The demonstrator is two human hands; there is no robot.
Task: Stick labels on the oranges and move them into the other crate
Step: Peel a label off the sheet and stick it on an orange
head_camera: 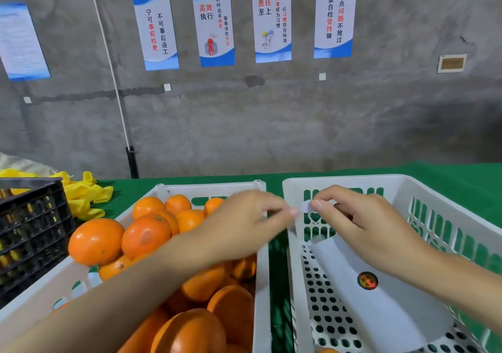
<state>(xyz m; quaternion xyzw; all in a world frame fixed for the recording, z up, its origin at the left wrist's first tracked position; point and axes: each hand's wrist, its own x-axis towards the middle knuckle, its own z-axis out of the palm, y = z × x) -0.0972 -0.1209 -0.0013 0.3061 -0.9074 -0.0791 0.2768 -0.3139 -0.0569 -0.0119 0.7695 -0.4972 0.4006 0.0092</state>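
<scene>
The left white crate is filled with several oranges. The right white crate holds a white strip of label backing that hangs down into it, with one round dark label on it. My right hand pinches the strip's top end above the gap between the crates. My left hand reaches across the oranges, and its fingertips pinch at that same end. An orange peeks at the right crate's bottom edge.
A green cloth covers the table. A black crate stands at the left edge, with yellow foam nets behind it. A grey concrete wall with posters rises behind the table.
</scene>
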